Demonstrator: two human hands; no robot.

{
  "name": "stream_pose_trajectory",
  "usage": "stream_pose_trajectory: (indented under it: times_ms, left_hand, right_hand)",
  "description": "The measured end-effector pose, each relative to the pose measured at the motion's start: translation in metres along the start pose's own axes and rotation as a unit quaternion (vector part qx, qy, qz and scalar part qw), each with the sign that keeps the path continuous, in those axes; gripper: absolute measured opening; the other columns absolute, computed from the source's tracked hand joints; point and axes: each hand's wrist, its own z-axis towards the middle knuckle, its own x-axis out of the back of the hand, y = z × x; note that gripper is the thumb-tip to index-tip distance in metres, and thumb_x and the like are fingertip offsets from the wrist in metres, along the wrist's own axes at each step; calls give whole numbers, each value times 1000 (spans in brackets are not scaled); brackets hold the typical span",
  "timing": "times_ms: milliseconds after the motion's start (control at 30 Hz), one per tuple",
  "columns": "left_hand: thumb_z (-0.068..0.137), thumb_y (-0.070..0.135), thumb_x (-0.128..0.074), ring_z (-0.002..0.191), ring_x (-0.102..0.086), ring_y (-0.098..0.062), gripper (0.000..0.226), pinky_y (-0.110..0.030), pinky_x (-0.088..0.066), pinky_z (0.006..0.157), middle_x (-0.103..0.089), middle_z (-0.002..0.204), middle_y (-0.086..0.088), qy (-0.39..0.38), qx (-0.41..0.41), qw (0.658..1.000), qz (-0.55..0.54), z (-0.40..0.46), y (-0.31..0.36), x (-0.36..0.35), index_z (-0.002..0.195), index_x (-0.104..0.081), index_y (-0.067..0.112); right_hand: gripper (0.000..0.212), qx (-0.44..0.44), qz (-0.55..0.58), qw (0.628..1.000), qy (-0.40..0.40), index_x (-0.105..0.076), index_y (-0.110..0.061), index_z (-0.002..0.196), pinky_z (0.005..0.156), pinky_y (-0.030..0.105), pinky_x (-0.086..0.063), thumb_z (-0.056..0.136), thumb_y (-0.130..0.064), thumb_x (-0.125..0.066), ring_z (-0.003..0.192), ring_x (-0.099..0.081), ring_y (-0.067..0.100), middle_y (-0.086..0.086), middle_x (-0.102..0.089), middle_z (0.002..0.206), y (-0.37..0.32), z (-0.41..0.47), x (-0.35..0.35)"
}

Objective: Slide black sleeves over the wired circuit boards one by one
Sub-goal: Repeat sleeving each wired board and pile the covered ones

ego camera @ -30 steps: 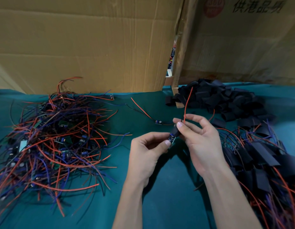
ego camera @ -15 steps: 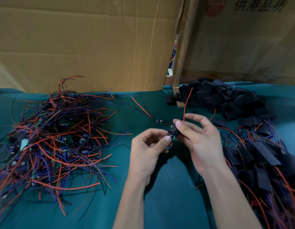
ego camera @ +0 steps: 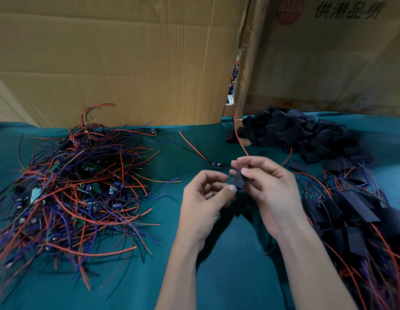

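We see the black sleeve (ego camera: 238, 181), matte and flat, between both sets of fingers, right hand (ego camera: 270, 191) pinching its top, left hand (ego camera: 203, 198) thumb at its lower edge. A red wire (ego camera: 239, 137) rises past the right fingers. Since earlier the board's blue end no longer shows. Teal cloth worktop (ego camera: 228, 265) below.

Lighting: dim, soft, from above. Shadows: dark patches on green table cover (ego camera: 228, 276) beneath both forearms. Blur: motion smear on right hand (ego camera: 268, 189) fingers; wire pile (ego camera: 78, 193) softens toward 9 o'clock edge. Distortion: wide-angle bowing of cardboard (ego camera: 127, 63) at 12 o'clock.
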Motion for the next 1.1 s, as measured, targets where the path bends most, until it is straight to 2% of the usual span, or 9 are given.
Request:
stream_pose_trajectory:
  times_ms: [133,267,433,500,633,767,867,1033,1100]
  left_hand:
    - [88,15,-68,75,-70,-20,3,-21,-52,65,-74,83,-11,-3,28,999,-43,1,3,2,89,-69,12]
    - [94,-3,-58,68,-67,-16,13,-20,-54,63,-71,75,-8,58,41,997,-43,5,-1,-3,88,-67,5]
    - [92,-8,-55,65,-66,-13,16,-22,-55,63,-70,73,-5,79,40,996,-27,7,-4,-5,88,-66,3]
    - [91,-9,-55,66,-65,-14,17,-24,-56,67,-71,74,-5,94,40,994,-23,7,-5,-5,87,-66,3]
    - [88,-8,-57,64,-65,-10,19,-33,-56,71,-69,75,1,132,20,991,10,7,-8,-4,85,-68,7]
    - [86,-9,-56,72,-69,-20,25,-29,-57,70,-69,81,1,178,-3,984,26,10,-8,-1,84,-66,14]
    - [88,-3,-59,84,-72,-26,20,-33,-58,80,-68,90,1,199,-10,979,34,13,-12,0,93,-63,17]
    - [98,21,-55,88,-71,-18,14,-47,-57,93,-73,99,-10,193,50,977,-74,17,-10,-1,104,-65,12]
    - [96,32,-53,91,-69,-30,28,-52,-56,91,-72,96,-16,172,60,979,-94,16,-8,1,94,-68,9]
  right_hand:
    - [32,3,17,1000,14,-70,-5,83,58,25,-57,87,13,-44,67,-72,22,14,-77,83,-26,-8,15]
    - [38,48,-191,980,-15,-77,-13,79,49,23,-54,84,11,-48,65,-74,24,14,-79,85,-76,-30,49]
    - [42,44,-594,802,43,-73,-57,91,84,36,-59,79,-18,-81,86,-74,24,-9,-79,88,-133,-42,79]
    - [39,117,-642,752,93,-66,-65,89,81,40,-58,77,-31,-83,84,-74,22,-16,-74,76,-138,-31,64]
    - [14,132,-663,733,-71,-73,-42,89,75,19,-48,80,-32,-76,89,-71,6,-23,-75,86,-92,19,-8]
    - [41,57,-739,655,-148,-63,-25,127,102,35,-48,88,-29,-75,124,-58,30,9,-65,130,-19,64,-48]
    - [20,76,-744,653,-117,-70,-23,105,93,38,-53,87,-28,-77,116,-62,34,11,-69,117,2,75,-48]
    - [13,145,-658,732,-101,-71,-27,73,76,36,-56,73,-22,-83,78,-67,20,-7,-69,69,-11,59,-55]
    - [10,165,-672,706,-148,-72,-25,76,75,35,-55,73,-19,-79,76,-67,19,-7,-68,67,-17,44,-62]
